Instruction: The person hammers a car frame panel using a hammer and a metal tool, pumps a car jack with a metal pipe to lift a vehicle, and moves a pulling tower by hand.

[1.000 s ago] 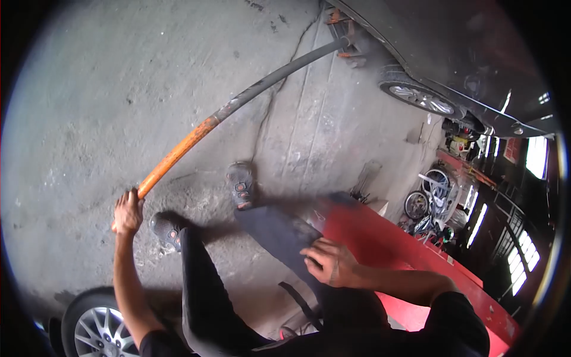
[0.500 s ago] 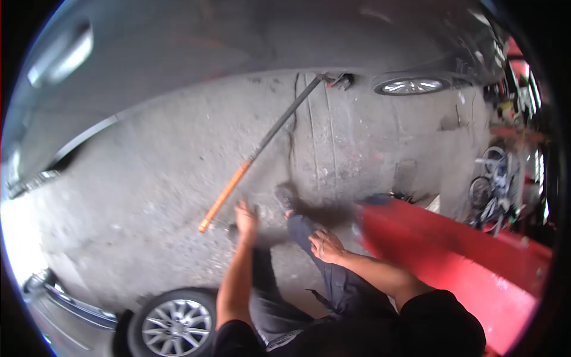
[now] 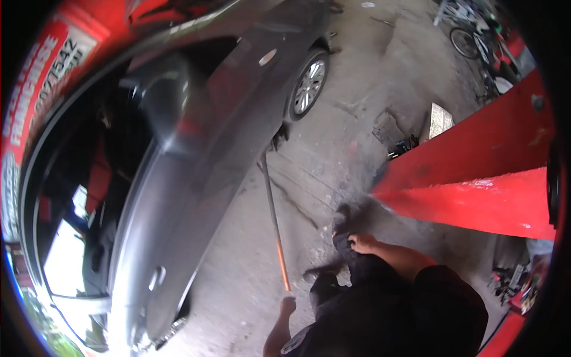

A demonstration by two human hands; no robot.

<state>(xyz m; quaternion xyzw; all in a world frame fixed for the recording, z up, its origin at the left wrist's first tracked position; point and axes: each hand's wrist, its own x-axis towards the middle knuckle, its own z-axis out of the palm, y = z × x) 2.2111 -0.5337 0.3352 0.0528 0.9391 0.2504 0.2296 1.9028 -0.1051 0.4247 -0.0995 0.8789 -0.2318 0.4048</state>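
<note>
A long grey bar with an orange grip (image 3: 282,265), looking like a floor jack handle, slants over the concrete. Its far end meets a dark metal piece (image 3: 279,138) at the lower edge of a grey car (image 3: 205,157). My left hand (image 3: 288,306) is just below the tip of the orange grip, apparently apart from it; its fingers are too blurred to read. By my bent leg in dark trousers (image 3: 379,269), my right hand (image 3: 361,243) has loosely curved fingers, with nothing visible in them.
On the right stands a red pillar-like block (image 3: 464,199). Beyond its corner lie a light panel (image 3: 440,121) and a grey flat part (image 3: 388,129). A bicycle (image 3: 467,41) is at the far right. The car's front wheel (image 3: 309,88) stands ahead, and its side mirror (image 3: 166,98) juts out.
My view has swung left, bringing the car's window and mirror into sight. The loose-looking wheel at the bottom has left the view. My left hand is now nearer the orange grip's end.
</note>
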